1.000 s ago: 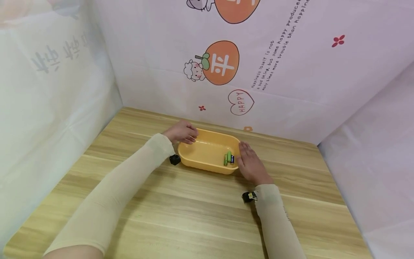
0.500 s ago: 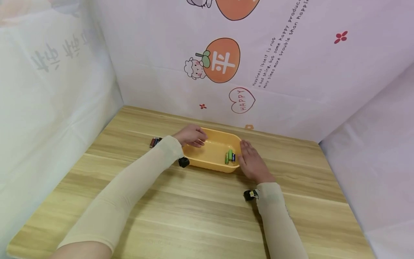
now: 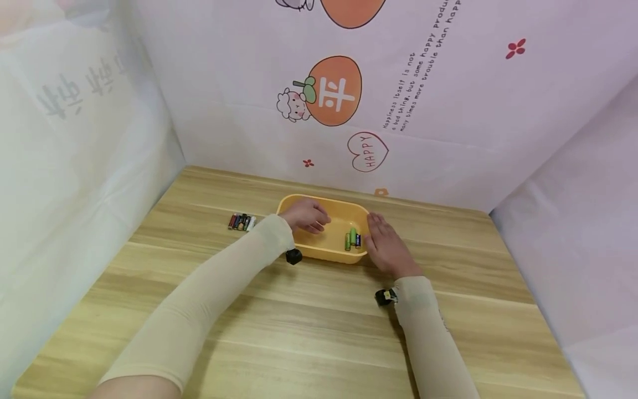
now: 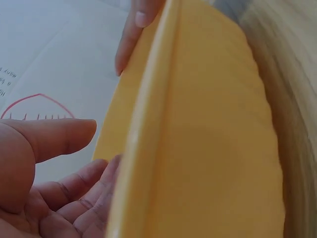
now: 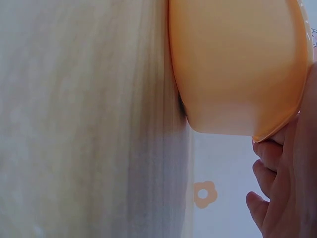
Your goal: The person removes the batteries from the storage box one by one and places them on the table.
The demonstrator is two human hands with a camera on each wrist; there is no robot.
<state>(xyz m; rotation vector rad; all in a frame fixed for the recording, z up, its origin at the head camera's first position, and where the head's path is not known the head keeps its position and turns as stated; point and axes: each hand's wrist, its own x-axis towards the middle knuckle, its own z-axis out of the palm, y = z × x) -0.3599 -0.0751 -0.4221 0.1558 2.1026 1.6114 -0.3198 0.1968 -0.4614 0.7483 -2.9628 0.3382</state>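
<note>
A yellow plastic basin (image 3: 324, 254) stands near the back wall, with two green batteries (image 3: 350, 238) and a dark blue battery (image 3: 358, 241) at its right end. My left hand (image 3: 309, 215) hangs over the basin's left half, reaching in across the rim. In the left wrist view its thumb and fingers (image 4: 69, 191) are apart, with nothing seen between them. My right hand (image 3: 391, 249) lies against the outside of the basin's right end, fingers straight along the rim. Seen from the right wrist, the fingers (image 5: 270, 153) touch just under the rim.
On the wooden table (image 3: 279, 332), left of the basin, several batteries (image 3: 242, 221) lie side by side in a row. A printed white cloth (image 3: 239, 122) rises behind the table's back edge, with more cloth at both sides.
My left hand has moved rightward from the basin's left end to over its inside. The row of batteries at left has come into view from behind that arm. My right hand stays in place.
</note>
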